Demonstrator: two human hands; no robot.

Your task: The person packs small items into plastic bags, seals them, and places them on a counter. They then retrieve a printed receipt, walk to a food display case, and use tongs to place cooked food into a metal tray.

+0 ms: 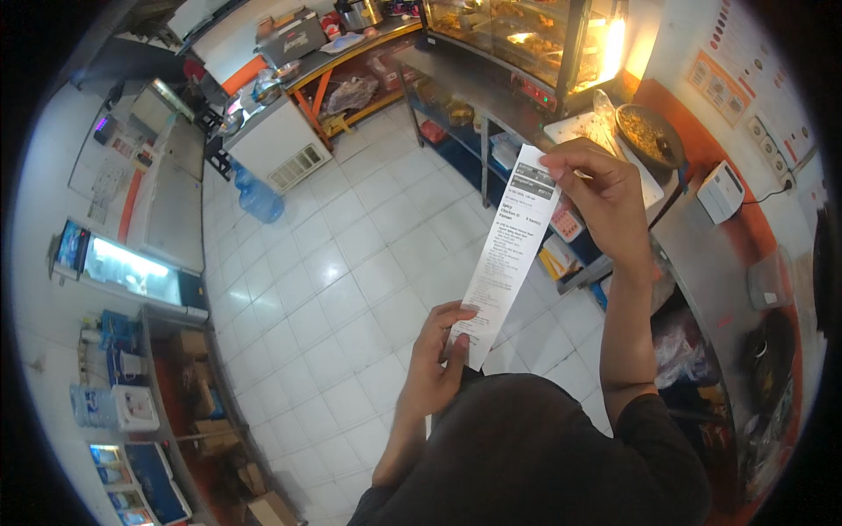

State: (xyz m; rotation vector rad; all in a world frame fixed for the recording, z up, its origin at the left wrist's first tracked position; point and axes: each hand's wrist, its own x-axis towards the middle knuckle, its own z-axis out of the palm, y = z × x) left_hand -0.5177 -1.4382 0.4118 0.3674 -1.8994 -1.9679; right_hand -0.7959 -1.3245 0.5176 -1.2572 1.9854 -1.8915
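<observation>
A long white printed paper slip (pixel 503 263) is stretched between both hands in front of my dark clothing. The thumb and fingers of my right hand (pixel 595 194) pinch its upper end. Lower down, my left hand (pixel 444 355) grips the other end by its edge, thumb against the paper. The slip bears printed writing and slants from upper right to lower left above the tiled floor. Behind my right hand lie a white cutting board (pixel 648 184) and a round bowl of browned food bits (pixel 648 135).
A lit glass display cabinet (pixel 526 33) stands on a steel table (pixel 454 72) ahead. To the right runs a steel counter (pixel 714 263) with a small white printer (pixel 720 191). At left are a white chest freezer (pixel 276 144), a blue water jug (pixel 256 194) and shelving with cardboard boxes (pixel 217 437).
</observation>
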